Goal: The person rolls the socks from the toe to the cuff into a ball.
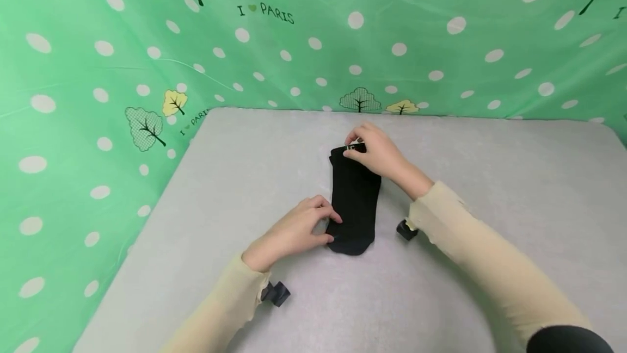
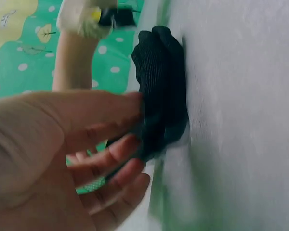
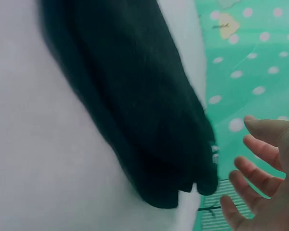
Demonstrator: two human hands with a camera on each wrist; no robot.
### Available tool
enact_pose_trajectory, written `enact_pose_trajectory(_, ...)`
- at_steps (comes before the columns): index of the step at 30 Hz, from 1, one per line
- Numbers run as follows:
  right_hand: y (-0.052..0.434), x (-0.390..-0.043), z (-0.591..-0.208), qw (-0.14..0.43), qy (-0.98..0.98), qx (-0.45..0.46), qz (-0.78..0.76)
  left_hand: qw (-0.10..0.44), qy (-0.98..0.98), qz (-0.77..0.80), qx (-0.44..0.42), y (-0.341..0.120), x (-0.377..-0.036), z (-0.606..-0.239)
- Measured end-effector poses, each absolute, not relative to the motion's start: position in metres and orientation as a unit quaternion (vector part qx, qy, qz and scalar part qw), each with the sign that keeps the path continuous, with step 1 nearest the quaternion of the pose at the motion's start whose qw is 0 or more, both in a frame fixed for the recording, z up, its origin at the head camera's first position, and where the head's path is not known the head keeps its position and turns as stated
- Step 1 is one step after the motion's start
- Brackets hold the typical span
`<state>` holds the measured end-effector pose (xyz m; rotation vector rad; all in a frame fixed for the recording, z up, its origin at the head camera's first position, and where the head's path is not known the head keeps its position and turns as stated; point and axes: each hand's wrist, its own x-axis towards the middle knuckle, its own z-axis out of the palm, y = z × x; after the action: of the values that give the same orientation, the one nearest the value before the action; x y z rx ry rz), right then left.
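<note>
A table [image 1: 490,190] covered in pale grey, slightly felt-like cloth carries everything. Its far edge runs along a green dotted backdrop [image 1: 73,97], and its far left corner is rounded. 1 black sock [image 1: 354,206] lies flat on it, near the middle and closer to the far edge than the near one. The sock runs lengthwise from far to near, its cuff toward the far edge and its rounded toe toward the near edge.
</note>
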<state>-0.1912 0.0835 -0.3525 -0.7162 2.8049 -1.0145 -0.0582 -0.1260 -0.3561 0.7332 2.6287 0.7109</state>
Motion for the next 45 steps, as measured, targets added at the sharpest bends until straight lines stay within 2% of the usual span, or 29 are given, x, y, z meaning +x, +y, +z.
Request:
enact_pose_trajectory(5,0.1,-0.156,-0.344,0.035,0.898,-0.261,-0.352,0.163,0.898,0.247,0.324,-0.127,-0.061,-0.353)
enact_pose_trajectory(9,0.107,-0.125,-0.346,0.069,0.877,-0.29,-0.378,0.167,0.889,0.228,0.36,-0.125,-0.063,-0.352)
enact_pose_trajectory(15,0.115,-0.086,-0.357,0.121,0.852,-0.347,-0.374,0.178,0.884,0.211,0.377,-0.124,-0.064,-0.357)
enact_pose_trajectory(21,0.12,-0.068,-0.369,0.145,0.852,-0.366,-0.345,0.175,0.889,0.191,0.378,-0.123,-0.065,-0.363)
enact_pose_trajectory(32,0.116,-0.056,-0.379,0.118,0.878,-0.359,-0.295,0.154,0.9,0.155,0.376,-0.117,-0.065,-0.366)
enact_pose_trajectory(45,0.109,-0.054,-0.382,0.049,0.893,-0.31,-0.322,0.131,0.907,0.23,0.328,-0.123,-0.07,-0.364)
